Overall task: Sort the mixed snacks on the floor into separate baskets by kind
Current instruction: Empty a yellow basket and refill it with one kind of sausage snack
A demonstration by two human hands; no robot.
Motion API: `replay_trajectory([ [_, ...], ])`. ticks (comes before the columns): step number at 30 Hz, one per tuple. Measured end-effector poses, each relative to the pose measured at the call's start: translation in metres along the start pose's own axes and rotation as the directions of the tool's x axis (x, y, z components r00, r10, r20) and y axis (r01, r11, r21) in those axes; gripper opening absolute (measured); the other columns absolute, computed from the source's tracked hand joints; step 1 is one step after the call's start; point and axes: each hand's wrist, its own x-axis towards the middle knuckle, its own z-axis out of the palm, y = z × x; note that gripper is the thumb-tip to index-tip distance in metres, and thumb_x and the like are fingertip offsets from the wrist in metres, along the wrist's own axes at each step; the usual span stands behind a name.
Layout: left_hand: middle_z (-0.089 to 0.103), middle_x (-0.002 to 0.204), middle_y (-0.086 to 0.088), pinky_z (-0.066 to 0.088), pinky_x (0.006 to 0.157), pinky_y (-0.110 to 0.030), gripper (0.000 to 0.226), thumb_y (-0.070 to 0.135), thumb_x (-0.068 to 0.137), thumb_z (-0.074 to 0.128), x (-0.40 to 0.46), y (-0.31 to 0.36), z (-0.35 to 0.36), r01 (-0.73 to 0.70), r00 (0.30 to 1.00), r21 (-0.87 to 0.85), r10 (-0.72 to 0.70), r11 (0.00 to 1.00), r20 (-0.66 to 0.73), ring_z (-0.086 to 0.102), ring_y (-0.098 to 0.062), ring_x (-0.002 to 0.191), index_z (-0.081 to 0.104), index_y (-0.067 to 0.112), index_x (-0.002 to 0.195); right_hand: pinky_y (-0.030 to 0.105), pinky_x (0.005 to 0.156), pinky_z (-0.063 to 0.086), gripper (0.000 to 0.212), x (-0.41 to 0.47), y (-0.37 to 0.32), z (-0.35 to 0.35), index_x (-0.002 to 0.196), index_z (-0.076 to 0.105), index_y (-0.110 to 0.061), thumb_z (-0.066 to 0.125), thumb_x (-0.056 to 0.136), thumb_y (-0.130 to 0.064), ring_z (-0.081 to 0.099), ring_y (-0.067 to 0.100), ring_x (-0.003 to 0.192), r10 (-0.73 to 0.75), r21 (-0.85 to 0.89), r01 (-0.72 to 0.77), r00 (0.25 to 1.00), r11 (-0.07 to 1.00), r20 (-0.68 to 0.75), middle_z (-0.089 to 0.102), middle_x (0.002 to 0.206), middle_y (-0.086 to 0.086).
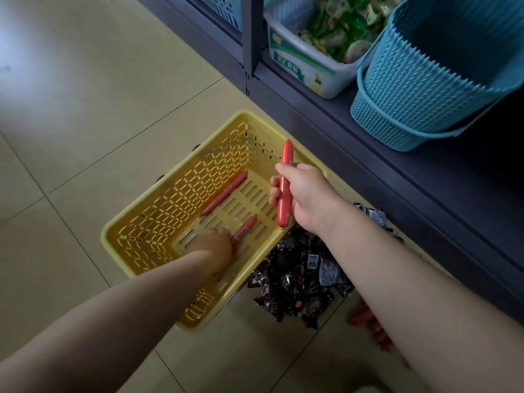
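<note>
Sausages: one [284, 182] is gripped upright in the right hand [300, 194], fingers curled round it, above the yellow basket [158, 219]; the left hand [215, 245] reaches inside (fingers blurred, grip unclear) at a sausage [244, 229] on the bottom, another [224, 193] lying beside. Dark packets [300, 276] heap against the basket; more sausages [371, 326] lie half behind the right arm

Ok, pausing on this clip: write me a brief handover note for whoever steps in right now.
Left hand: down inside the yellow slotted plastic basket, at a short red sausage stick on its floor; whether it grips is unclear.
Right hand: grips a long red sausage stick, held upright over the basket.
Done: another red sausage lies in the basket.
Left: drop the held stick; sort the pile of dark wrapped snack packets and loose red sausages on the tiled floor.
</note>
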Motion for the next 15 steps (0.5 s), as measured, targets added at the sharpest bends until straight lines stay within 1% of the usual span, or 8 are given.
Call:
replay_trajectory([
  [2, 0.057, 0.118, -0.008, 0.046, 0.091, -0.034, 0.028, 0.025, 0.095, 0.046, 0.003, 0.001, 0.003, -0.004, 0.997, 0.087, 0.011, 0.996, -0.080, 0.057, -0.022, 0.104, 0.048, 0.012, 0.120, 0.024, 0.057, 0.046, 0.006, 0.001, 0.000, -0.002, 0.102, 0.048, -0.010, 0.046, 0.097, -0.013, 0.047, 0.010, 0.055, 0.017, -0.037, -0.016, 0.999, 0.999, 0.034, 0.051, 0.073, 0.003],
  [4, 0.058, 0.115, -0.008, 0.045, 0.095, -0.036, 0.029, 0.024, 0.095, 0.044, 0.006, 0.003, 0.003, -0.023, 0.994, 0.138, 0.038, 0.990, -0.102, 0.057, -0.022, 0.105, 0.048, 0.012, 0.121, 0.023, 0.055, 0.046, 0.001, 0.002, -0.002, -0.003, 0.097, 0.047, -0.010, 0.048, 0.097, -0.011, 0.050, 0.011, 0.058, 0.032, -0.060, -0.030, 0.998, 0.998, 0.044, 0.054, 0.074, 0.005],
  [6, 0.059, 0.104, -0.005, 0.049, 0.088, -0.033, 0.027, 0.025, 0.096, 0.043, 0.003, 0.004, -0.003, -0.013, 0.996, 0.104, 0.022, 0.994, -0.087, 0.060, -0.020, 0.096, 0.050, 0.012, 0.118, 0.020, 0.054, 0.045, 0.003, 0.000, -0.004, -0.004, 0.094, 0.047, -0.010, 0.048, 0.096, -0.010, 0.053, 0.012, 0.061, 0.039, -0.090, -0.035, 0.999, 0.995, 0.038, 0.056, 0.077, 0.008],
  [9, 0.056, 0.084, 0.001, 0.052, 0.064, -0.025, 0.016, 0.028, 0.096, 0.043, -0.010, 0.012, -0.034, -0.032, 0.994, -0.221, 0.009, 0.975, -0.105, 0.060, -0.014, 0.074, 0.052, 0.016, 0.102, 0.019, 0.055, 0.046, 0.012, -0.001, -0.001, -0.002, 0.105, 0.051, -0.006, 0.053, 0.093, -0.008, 0.055, 0.011, 0.065, -0.024, -0.192, 0.023, 1.000, 0.981, 0.000, 0.061, 0.084, 0.009],
  [11, 0.057, 0.080, 0.002, 0.050, 0.055, -0.019, 0.008, 0.025, 0.095, 0.044, -0.030, 0.021, -0.061, -0.223, 0.962, -0.416, 0.130, 0.882, -0.242, 0.057, -0.010, 0.064, 0.049, 0.019, 0.098, 0.017, 0.053, 0.045, 0.019, -0.002, 0.005, 0.000, 0.107, 0.055, -0.007, 0.060, 0.090, -0.013, 0.053, 0.010, 0.063, -0.142, -0.282, 0.121, 0.988, 0.952, -0.056, 0.062, 0.084, 0.006],
  [12, 0.057, 0.078, 0.002, 0.048, 0.049, -0.017, 0.006, 0.022, 0.095, 0.045, -0.042, 0.024, -0.073, -0.350, 0.920, -0.458, 0.206, 0.817, -0.335, 0.055, -0.009, 0.060, 0.049, 0.020, 0.099, 0.018, 0.054, 0.045, 0.021, -0.002, 0.009, 0.001, 0.105, 0.058, -0.008, 0.064, 0.087, -0.019, 0.053, 0.010, 0.063, -0.196, -0.306, 0.165, 0.978, 0.937, -0.073, 0.061, 0.082, 0.005],
  [14, 0.058, 0.075, 0.000, 0.047, 0.049, -0.021, 0.009, 0.020, 0.095, 0.045, -0.064, 0.027, -0.091, -0.542, 0.813, -0.468, 0.294, 0.698, -0.502, 0.054, -0.012, 0.057, 0.051, 0.021, 0.101, 0.022, 0.058, 0.046, 0.026, -0.004, 0.013, 0.006, 0.098, 0.063, -0.012, 0.067, 0.083, -0.033, 0.054, 0.012, 0.067, -0.239, -0.289, 0.203, 0.966, 0.935, -0.094, 0.061, 0.080, 0.001],
  [15, 0.059, 0.074, 0.001, 0.048, 0.052, -0.022, 0.011, 0.021, 0.094, 0.044, -0.071, 0.027, -0.097, -0.589, 0.772, -0.435, 0.316, 0.681, -0.552, 0.055, -0.013, 0.058, 0.051, 0.023, 0.103, 0.023, 0.059, 0.046, 0.024, -0.007, 0.013, 0.008, 0.093, 0.066, -0.015, 0.068, 0.082, -0.035, 0.055, 0.012, 0.070, -0.229, -0.237, 0.203, 0.969, 0.950, -0.090, 0.062, 0.079, 0.000],
])
